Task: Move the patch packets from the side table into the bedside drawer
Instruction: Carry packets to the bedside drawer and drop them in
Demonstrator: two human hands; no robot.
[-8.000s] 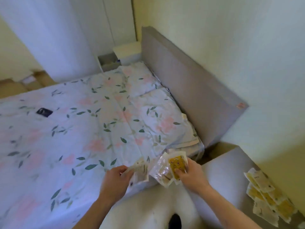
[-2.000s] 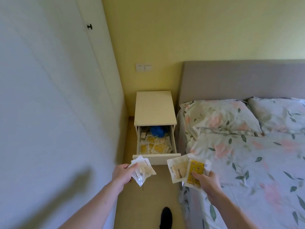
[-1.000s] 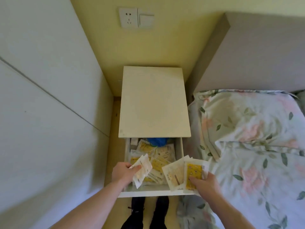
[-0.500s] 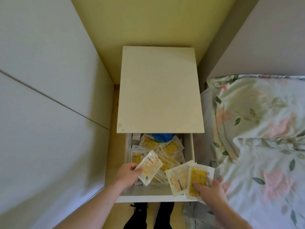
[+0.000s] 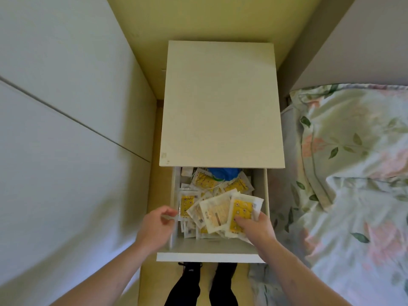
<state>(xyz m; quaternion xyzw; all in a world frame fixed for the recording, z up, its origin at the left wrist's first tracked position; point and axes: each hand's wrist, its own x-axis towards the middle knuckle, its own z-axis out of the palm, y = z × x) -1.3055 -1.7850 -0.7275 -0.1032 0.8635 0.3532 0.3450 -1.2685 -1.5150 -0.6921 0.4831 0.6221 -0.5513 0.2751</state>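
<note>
The white bedside drawer point(image 5: 209, 250) stands pulled open under the nightstand top point(image 5: 220, 102). Inside it lies a loose heap of several yellow-and-white patch packets point(image 5: 203, 182). My right hand point(image 5: 256, 228) hovers over the drawer's right front part and pinches a fan of patch packets point(image 5: 229, 210), the thumb on a yellow one. My left hand point(image 5: 156, 228) is at the drawer's left wall, fingers loosely curved, with no packet in it. A packet point(image 5: 193, 212) lies just right of that hand on the heap.
A blue bundle point(image 5: 223, 173) sits at the back of the drawer. The bed with a floral pillow point(image 5: 353, 140) is close on the right, white wardrobe doors point(image 5: 66, 129) close on the left. My feet point(image 5: 203, 283) stand below the drawer front.
My left hand has let go of its packet, which now lies in the drawer, and has drawn back to the left wall. My right hand has moved its fan of packets further over the drawer.
</note>
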